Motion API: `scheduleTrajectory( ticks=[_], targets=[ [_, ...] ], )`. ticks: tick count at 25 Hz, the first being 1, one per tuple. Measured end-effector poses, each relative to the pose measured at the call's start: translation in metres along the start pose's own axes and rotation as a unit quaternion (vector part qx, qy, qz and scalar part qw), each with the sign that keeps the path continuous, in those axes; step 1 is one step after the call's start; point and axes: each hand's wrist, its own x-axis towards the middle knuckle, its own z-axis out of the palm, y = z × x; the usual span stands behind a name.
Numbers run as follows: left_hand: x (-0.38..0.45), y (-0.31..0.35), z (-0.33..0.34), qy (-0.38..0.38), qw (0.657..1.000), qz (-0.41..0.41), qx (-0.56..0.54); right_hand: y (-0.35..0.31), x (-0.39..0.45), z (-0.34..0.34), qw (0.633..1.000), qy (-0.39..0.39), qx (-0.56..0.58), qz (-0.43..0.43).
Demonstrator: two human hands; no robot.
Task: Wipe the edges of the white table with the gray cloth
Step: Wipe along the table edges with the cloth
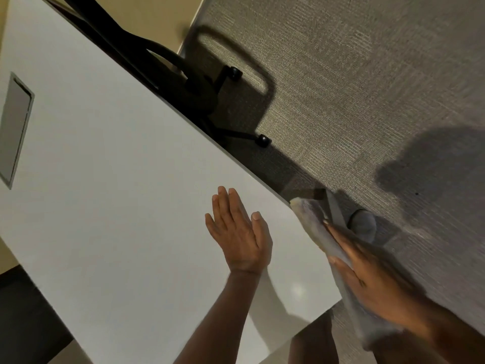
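The white table (110,164) fills the left and centre of the tilted head view. Its right corner lies near the middle right. My left hand (238,232) lies flat on the tabletop, fingers together and palm down, holding nothing. My right hand (367,279) is blurred and presses the gray cloth (312,222) against the table's short right edge, just below the corner. The cloth runs along that edge under my fingers and palm, and its far end reaches the corner.
A gray rectangular cable flap (15,127) is set into the tabletop at the left. A black office chair base (207,90) with casters stands on the gray carpet (367,74) beyond the far edge. A gray table foot (363,224) sits under the corner.
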Motion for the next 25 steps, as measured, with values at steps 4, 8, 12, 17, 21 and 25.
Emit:
scheduleTrajectory(
  ticks=[4, 8, 12, 17, 21, 25],
  targets=[
    [0.0, 0.001, -0.002, 0.001, 1.0, 0.003, 0.0, -0.051, 0.041, 0.029, 0.977, -0.076, -0.2, 0.003],
    [0.0, -0.001, -0.001, 0.0, 1.0, 0.003, 0.008, -0.099, 0.114, 0.055, 0.971, -0.097, -0.217, -0.037],
    [0.0, -0.005, 0.001, 0.001, 0.999, 0.024, 0.039, -0.139, 0.192, 0.09, 0.972, -0.089, -0.209, -0.068],
    [0.002, 0.002, -0.002, 0.011, 0.999, 0.009, 0.028, -0.179, 0.262, 0.128, 0.961, -0.05, -0.257, -0.092],
    [0.005, 0.0, -0.002, 0.021, 0.999, 0.011, 0.041, -0.182, 0.27, 0.131, 0.973, -0.044, -0.214, -0.074],
    [0.004, -0.007, 0.004, -0.001, 0.999, 0.007, 0.039, -0.146, 0.217, 0.107, 0.975, -0.061, -0.199, -0.073]
  ],
)
